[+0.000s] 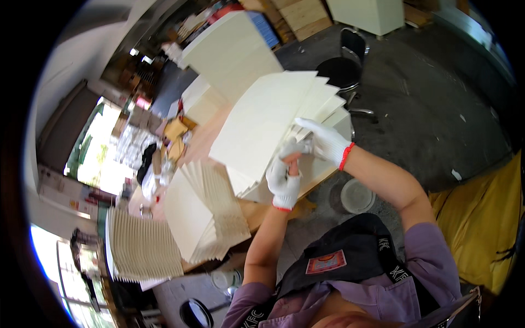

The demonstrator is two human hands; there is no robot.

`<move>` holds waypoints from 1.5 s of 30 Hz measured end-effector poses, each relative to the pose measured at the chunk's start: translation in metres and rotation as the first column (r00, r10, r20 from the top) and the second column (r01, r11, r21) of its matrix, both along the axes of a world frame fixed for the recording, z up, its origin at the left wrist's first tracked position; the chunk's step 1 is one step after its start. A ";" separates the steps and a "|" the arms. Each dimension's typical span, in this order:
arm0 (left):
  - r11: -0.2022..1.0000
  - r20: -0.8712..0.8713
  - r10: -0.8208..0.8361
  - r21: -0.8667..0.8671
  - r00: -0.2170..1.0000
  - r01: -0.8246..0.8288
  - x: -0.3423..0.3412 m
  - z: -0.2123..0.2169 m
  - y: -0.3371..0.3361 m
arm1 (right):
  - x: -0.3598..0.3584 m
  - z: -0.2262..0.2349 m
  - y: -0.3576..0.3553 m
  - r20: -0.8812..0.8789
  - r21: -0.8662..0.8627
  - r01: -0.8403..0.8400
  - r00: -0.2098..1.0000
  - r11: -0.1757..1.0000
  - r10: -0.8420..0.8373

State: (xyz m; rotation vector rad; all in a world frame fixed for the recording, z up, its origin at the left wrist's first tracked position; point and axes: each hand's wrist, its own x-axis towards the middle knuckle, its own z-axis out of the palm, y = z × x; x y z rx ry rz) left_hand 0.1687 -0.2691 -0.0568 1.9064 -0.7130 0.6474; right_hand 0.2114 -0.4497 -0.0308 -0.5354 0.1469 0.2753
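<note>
Both my hands wear white gloves with red cuffs and meet above the near edge of a fanned stack of large cream sheets [262, 117]. My left hand [284, 183] is closed, its fingers curled, with a bit of bare finger showing at the glove. Whatever lies inside its grip is hidden. My right hand [328, 143] comes in from the right, thumb stretched out and apart. Its other fingers reach toward the left hand's fingertips and are partly covered. Beneath the hands, the sheets lie overlapping like steps on a wooden table [254, 210].
Two more piles stand to the left: a fanned stack [191, 216] and a layered stack [142, 246]. Tall cream panels [229, 54] rise at the back. A black chair [342, 68] stands beyond the table, a bucket [357, 195] on the floor, yellow cloth [478, 218] at right.
</note>
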 end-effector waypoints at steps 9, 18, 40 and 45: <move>0.410 -0.588 -0.706 -0.794 0.394 -0.449 -0.078 -0.041 0.080 | -0.017 -0.026 -0.033 -0.034 -0.330 -0.090 0.996 0.940 0.083; 0.629 -0.712 -0.566 -0.699 0.415 -0.340 -0.104 -0.026 0.097 | -0.106 0.010 -0.127 -0.033 -0.609 -0.131 0.990 0.782 0.140; 0.063 -0.587 0.148 -0.798 0.796 -0.600 -0.119 -0.025 0.440 | -0.018 -0.032 0.404 0.065 -0.586 -0.484 0.772 0.650 0.633; -0.034 -0.605 0.058 -0.796 0.794 -0.604 -0.119 -0.052 0.438 | -0.016 -0.042 0.417 -0.055 -0.580 -0.547 0.766 0.604 0.640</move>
